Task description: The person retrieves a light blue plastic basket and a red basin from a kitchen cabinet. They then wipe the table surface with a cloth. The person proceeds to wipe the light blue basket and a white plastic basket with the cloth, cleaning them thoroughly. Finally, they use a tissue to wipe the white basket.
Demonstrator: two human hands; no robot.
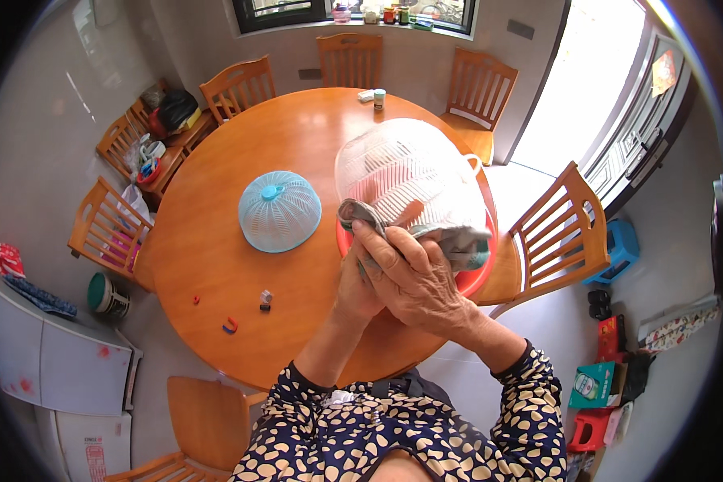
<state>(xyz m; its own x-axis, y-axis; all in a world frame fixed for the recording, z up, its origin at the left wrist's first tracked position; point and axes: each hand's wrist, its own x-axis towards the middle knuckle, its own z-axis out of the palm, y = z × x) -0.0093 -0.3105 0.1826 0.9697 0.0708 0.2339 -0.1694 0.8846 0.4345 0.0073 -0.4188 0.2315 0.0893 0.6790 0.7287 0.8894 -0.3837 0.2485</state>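
A white plastic mesh cover (426,157), dome-shaped with a small loop handle, is tilted up in front of me above a red basin (480,277). A crumpled grey-green cloth (467,246) lies along its near edge. My right hand (426,285) is closed on this cloth. Beneath and to the left of it, my left hand (358,285) grips the cover's near side; its fingers partly show past the cloth, the rest hidden by my right hand. Left of them, a blue mesh dome cover (281,213) sits on the round wooden table (209,201).
A red-and-blue horseshoe magnet (230,326), a small red ring (196,300) and small clear and dark blocks (265,301) lie at the table's near left. A small capped jar (379,100) stands at the far edge. Wooden chairs (558,229) surround the table.
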